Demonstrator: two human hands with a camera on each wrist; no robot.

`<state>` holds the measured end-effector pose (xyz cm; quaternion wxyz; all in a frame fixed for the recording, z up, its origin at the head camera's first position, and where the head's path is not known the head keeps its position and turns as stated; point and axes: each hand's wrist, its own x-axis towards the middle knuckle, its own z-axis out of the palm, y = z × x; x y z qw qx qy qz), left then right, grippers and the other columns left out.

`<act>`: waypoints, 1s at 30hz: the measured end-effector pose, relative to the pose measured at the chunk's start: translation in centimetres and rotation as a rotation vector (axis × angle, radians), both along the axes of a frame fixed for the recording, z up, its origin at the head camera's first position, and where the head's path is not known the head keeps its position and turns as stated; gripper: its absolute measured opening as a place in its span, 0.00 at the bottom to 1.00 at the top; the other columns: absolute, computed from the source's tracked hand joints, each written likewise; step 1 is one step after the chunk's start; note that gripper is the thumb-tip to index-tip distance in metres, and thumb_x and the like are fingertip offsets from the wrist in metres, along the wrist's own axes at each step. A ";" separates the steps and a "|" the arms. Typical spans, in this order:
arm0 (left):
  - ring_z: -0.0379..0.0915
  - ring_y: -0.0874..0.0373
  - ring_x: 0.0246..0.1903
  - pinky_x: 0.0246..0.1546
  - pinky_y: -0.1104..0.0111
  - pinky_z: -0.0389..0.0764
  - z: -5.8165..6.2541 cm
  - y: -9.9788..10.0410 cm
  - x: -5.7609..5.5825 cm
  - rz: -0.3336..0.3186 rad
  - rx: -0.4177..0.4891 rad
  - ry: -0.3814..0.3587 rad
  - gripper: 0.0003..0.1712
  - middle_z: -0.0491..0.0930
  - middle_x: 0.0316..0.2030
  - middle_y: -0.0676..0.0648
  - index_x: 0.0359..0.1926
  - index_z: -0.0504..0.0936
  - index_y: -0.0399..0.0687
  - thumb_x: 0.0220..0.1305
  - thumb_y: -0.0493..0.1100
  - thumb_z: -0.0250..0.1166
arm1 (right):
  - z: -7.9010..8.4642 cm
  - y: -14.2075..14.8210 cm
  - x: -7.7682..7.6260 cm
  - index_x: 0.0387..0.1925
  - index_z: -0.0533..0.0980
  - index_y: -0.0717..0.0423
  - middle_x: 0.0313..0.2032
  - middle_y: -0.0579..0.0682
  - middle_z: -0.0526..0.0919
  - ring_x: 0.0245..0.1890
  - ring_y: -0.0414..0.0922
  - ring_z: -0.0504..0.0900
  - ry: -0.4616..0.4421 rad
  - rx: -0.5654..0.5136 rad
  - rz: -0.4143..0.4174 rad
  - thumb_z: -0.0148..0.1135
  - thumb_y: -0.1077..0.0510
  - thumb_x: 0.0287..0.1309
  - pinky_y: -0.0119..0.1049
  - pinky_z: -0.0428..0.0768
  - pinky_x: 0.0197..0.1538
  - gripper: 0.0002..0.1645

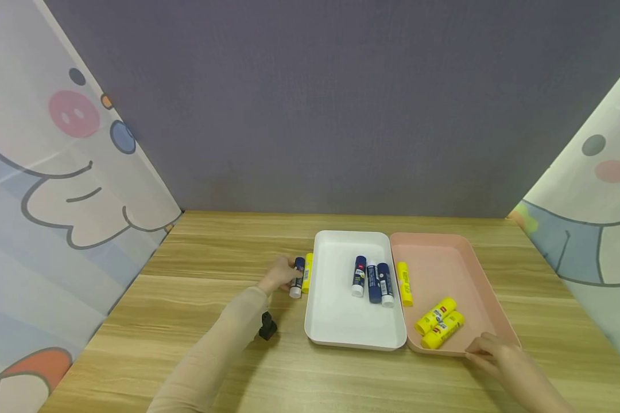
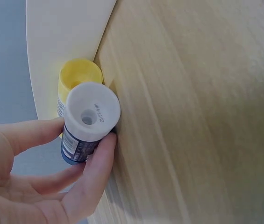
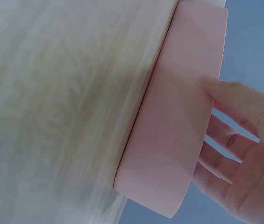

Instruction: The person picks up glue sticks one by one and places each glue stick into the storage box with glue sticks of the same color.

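My left hand (image 1: 277, 274) pinches a dark blue glue stick (image 1: 298, 269) between thumb and fingers, just left of the white tray (image 1: 348, 330). In the left wrist view the white end (image 2: 93, 109) of that stick faces the camera. Right beside it, along the tray's outer wall, is a yellow glue stick (image 1: 307, 274). My right hand (image 1: 500, 355) grips the near right rim of the pink tray (image 1: 439, 252), its thumb (image 3: 216, 91) on the outer wall and its fingers over the rim.
Three dark blue glue sticks (image 1: 374, 282) lie in the white tray. The pink tray, set against its right side, holds three yellow ones (image 1: 405, 284). By my left sleeve is a small black block (image 1: 267, 327). A grey panel (image 1: 341, 115) stands behind the wooden table (image 1: 212, 246).
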<state>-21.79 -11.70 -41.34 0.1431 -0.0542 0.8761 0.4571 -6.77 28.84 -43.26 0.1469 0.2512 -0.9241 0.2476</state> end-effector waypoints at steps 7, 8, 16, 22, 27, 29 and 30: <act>0.76 0.52 0.25 0.23 0.66 0.79 0.0 -0.2 0.0 -0.007 0.028 -0.045 0.21 0.77 0.31 0.37 0.48 0.69 0.23 0.55 0.34 0.57 | 0.0 0.0 0.0 0.18 0.74 0.44 0.21 0.28 0.69 0.22 0.24 0.67 0.029 -0.007 0.010 0.69 0.70 0.31 0.15 0.66 0.25 0.18; 0.76 0.52 0.25 0.24 0.66 0.79 -0.1 -0.2 -0.1 -0.007 0.032 -0.049 0.21 0.77 0.31 0.37 0.48 0.69 0.23 0.55 0.35 0.56 | 0.0 0.0 0.0 0.18 0.74 0.44 0.21 0.28 0.68 0.22 0.24 0.67 0.029 -0.004 0.007 0.69 0.70 0.31 0.15 0.66 0.25 0.18; 0.74 0.52 0.25 0.25 0.64 0.80 -0.2 -0.5 -0.1 0.001 0.091 -0.084 0.23 0.75 0.32 0.36 0.50 0.67 0.22 0.55 0.34 0.55 | -0.1 0.0 0.0 0.18 0.74 0.44 0.21 0.28 0.68 0.22 0.23 0.66 0.041 0.008 -0.005 0.70 0.68 0.31 0.15 0.66 0.25 0.17; 0.74 0.52 0.25 0.25 0.64 0.79 0.0 -0.8 0.1 0.004 0.094 -0.066 0.22 0.75 0.32 0.36 0.48 0.67 0.22 0.54 0.34 0.55 | -0.1 0.0 0.0 0.18 0.74 0.44 0.21 0.27 0.68 0.21 0.23 0.65 0.044 0.009 -0.010 0.70 0.68 0.31 0.16 0.66 0.24 0.17; 0.75 0.52 0.25 0.25 0.65 0.79 0.5 -0.8 0.0 0.004 0.073 -0.041 0.20 0.76 0.31 0.37 0.46 0.69 0.23 0.55 0.35 0.56 | -0.2 0.0 -0.1 0.18 0.74 0.45 0.21 0.28 0.68 0.21 0.24 0.65 0.042 0.002 -0.003 0.70 0.66 0.33 0.15 0.65 0.25 0.15; 0.75 0.52 0.26 0.26 0.65 0.79 0.6 -0.8 0.0 0.004 0.079 -0.040 0.20 0.75 0.32 0.37 0.47 0.68 0.24 0.55 0.35 0.56 | -0.2 0.0 -0.1 0.18 0.74 0.45 0.21 0.28 0.68 0.22 0.23 0.65 0.048 -0.001 0.003 0.69 0.64 0.35 0.14 0.65 0.25 0.13; 0.75 0.52 0.27 0.26 0.65 0.79 0.8 -0.8 0.0 0.003 0.086 -0.040 0.21 0.75 0.33 0.36 0.47 0.68 0.24 0.56 0.35 0.56 | -0.2 0.0 -0.1 0.18 0.74 0.45 0.21 0.28 0.68 0.22 0.23 0.65 0.049 -0.003 0.005 0.69 0.64 0.36 0.14 0.65 0.25 0.13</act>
